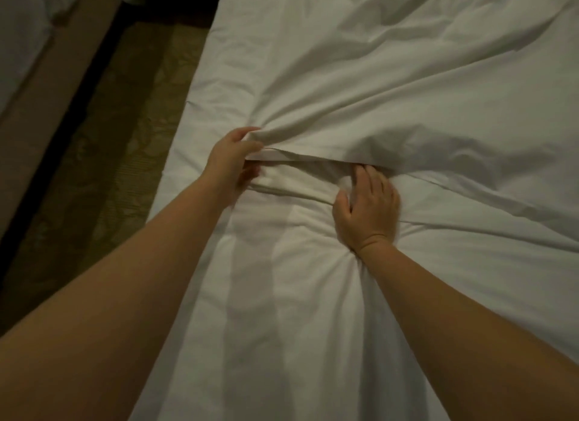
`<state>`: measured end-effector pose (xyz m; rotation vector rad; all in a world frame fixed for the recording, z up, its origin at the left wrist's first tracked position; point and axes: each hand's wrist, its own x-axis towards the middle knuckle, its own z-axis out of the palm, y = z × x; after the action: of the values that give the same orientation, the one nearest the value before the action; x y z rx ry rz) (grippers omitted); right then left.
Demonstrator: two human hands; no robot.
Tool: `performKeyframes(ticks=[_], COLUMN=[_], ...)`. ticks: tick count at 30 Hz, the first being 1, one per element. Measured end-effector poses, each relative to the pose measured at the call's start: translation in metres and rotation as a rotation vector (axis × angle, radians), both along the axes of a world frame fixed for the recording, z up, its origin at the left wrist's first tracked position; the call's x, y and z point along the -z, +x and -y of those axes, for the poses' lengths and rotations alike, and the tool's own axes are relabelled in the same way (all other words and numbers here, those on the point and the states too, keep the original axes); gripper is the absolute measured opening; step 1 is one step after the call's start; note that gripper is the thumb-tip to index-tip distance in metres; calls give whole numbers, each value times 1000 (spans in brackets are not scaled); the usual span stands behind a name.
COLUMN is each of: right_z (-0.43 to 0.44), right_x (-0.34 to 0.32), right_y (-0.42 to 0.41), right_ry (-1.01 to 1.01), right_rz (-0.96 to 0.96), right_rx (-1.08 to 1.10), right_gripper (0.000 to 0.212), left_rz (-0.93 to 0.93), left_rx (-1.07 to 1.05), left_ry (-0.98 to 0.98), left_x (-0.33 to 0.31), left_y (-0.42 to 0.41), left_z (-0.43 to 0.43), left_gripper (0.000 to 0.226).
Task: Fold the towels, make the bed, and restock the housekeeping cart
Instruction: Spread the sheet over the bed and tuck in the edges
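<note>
While the white duvet cover (376, 91) lies creased, your left hand (230, 166) pinches its lifted hem (313, 159); your right hand (366, 207) presses the duvet (282, 264) beneath, fingers loosely spread.

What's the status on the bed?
Left hand grips sheet edge, lifted. Right hand presses duvet by the fold. Sheet wrinkled. Nothing in the way.

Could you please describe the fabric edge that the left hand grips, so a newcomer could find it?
Start at the large white bed on the right. Between the left hand and the right hand runs the hem: a taut, lifted edge with shadow beneath, unlike the soft wrinkles around.
</note>
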<state>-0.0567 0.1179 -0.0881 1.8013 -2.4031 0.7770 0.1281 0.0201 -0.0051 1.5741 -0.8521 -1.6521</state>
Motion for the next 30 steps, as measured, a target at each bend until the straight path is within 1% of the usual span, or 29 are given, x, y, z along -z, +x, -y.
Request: performKeyframes(ticks=[1,3,4,5,7,8,9,10,11,13,14,17,18,20,22,24,25,27,28,30], right_z=[0,3,4,8,15,18,20,25,31,39,40,29,22,7,-1,1,4,6,6,4], right_x=[-3,-20,-27,-33,-45,-51,-58,-63,-68,-77,-80,-76,-73,-65,-59,-57,-57,-60,-60,-61], right_y=[-1,0,-1,-3,-10,-14,-18,-23,-29,-36,-39,-50,-52,-54,-56,-55,-56,-61,-65,-79], right_ry=[-2,4,-4,-37,-242,-344,-430,-486,-530,-572,-588,-547,-538,-558,-597,-618,-625,-654,-674,-698], right_rz=[92,398,583,816,1402,1681,1886,2017,2097,2181,2191,2070,2013,1885,1795,1812,1842,1902,1927,1941], right_rx=[16,141,256,386,575,602,595,587,579,548,558,644,673,766,821,783,750,694,678,683], right_gripper=[59,62,57,49,38,36,39,40,35,20,18,16,18,30,32,37,35,18,17,22], left_rz=[-50,-105,-106,-99,-79,-72,-74,-85,-97,-105,-98,-59,-43,-14,-22,-18,-5,14,21,35], left_rx=[-9,-85,-141,-195,-245,-248,-251,-259,-270,-276,-271,-265,-263,-262,-292,-324,-329,-332,-334,-346], left_ry=[31,80,95,102,100,97,96,96,95,86,79,55,46,29,19,22,24,28,28,26], left_x=[-3,-3,1,4,10,11,11,11,10,11,12,15,15,16,18,19,20,19,18,18], left_y=[-1,-2,-2,-2,-3,-3,-2,0,3,9,10,12,12,13,16,18,18,17,16,15], left_z=[0,2,2,2,3,3,4,4,4,3,3,1,-1,-7,-15,-18,-18,-16,-15,-15], left_gripper=[15,16,16,14,6,2,2,6,11,19,20,22,23,25,25,24,24,23,22,18])
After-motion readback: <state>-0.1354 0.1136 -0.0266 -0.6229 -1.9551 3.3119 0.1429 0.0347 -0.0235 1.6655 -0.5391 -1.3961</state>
